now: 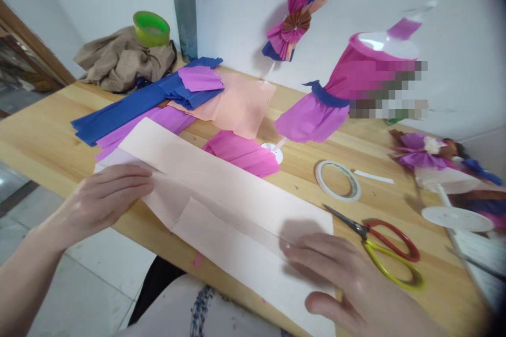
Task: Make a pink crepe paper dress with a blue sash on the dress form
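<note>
A long sheet of pale pink paper (237,184) lies across the front of the table, creased lengthwise, its near part overhanging the edge. At its left end, my left hand (114,195) pinches the paper with its fingers together on top; the thumb is hidden. My right hand (336,268) rests on the right end of the sheet, fingers stretched along the crease and thumb apart. Just right of that hand lie scissors (361,231) with one red and one yellow handle. A roll of white tape (338,180) lies flat behind them.
Blue (122,113), peach (237,100) and magenta crepe paper (245,152) lie behind the sheet. Paper-dressed figures (340,73) stand on white round bases. At the back are a thermos (185,21), brown cloth (122,60) and a green-lined tape roll (151,29).
</note>
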`<state>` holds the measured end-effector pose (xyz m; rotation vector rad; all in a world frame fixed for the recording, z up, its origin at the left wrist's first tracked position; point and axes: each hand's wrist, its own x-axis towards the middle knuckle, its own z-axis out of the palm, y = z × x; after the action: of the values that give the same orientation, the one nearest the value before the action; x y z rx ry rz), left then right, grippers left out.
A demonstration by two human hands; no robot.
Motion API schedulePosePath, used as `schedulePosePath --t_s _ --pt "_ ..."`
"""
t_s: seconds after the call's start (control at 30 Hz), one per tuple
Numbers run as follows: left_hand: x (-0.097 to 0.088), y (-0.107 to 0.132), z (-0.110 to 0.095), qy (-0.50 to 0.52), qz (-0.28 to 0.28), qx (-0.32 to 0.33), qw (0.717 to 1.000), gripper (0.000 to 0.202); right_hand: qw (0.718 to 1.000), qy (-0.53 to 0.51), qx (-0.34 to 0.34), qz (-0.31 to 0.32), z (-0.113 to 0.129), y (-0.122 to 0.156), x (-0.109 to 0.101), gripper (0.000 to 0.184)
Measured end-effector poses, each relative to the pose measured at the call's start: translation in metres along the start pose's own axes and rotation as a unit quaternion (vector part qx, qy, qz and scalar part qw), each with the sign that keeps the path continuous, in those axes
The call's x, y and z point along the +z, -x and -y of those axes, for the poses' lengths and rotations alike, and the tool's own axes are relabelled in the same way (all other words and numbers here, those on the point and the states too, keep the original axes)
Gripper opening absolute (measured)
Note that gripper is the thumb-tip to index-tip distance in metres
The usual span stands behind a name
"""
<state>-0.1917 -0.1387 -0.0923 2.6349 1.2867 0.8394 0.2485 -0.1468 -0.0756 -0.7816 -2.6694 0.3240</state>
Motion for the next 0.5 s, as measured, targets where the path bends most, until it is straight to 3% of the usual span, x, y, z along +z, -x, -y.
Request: schedulePosePath --t_s 0.2,0.27,0.43,0.5 --pt "-0.007 -0.013 0.001 0.007 0.015 0.007 1.000 0.059 0.986 -0.068 0.074 0.132 0.016 0.003 0.005 0.020" --pt "-0.010 -0.017 0.001 -0.004 0.015 0.004 1.000 0.061 0.981 -0.073 0.102 0.148 0.018 0.003 0.005 0.005" --pt "-0.012 -0.024 0.004 -0.006 0.025 0.005 1.000 0.065 0.971 -0.056 0.158 0.170 0.019 -0.004 0.006 0.006" --pt "-0.011 -0.024 0.009 -0.008 0.024 0.003 1.000 0.064 0.967 -0.066 0.155 0.192 0.020 -0.007 0.004 0.015"
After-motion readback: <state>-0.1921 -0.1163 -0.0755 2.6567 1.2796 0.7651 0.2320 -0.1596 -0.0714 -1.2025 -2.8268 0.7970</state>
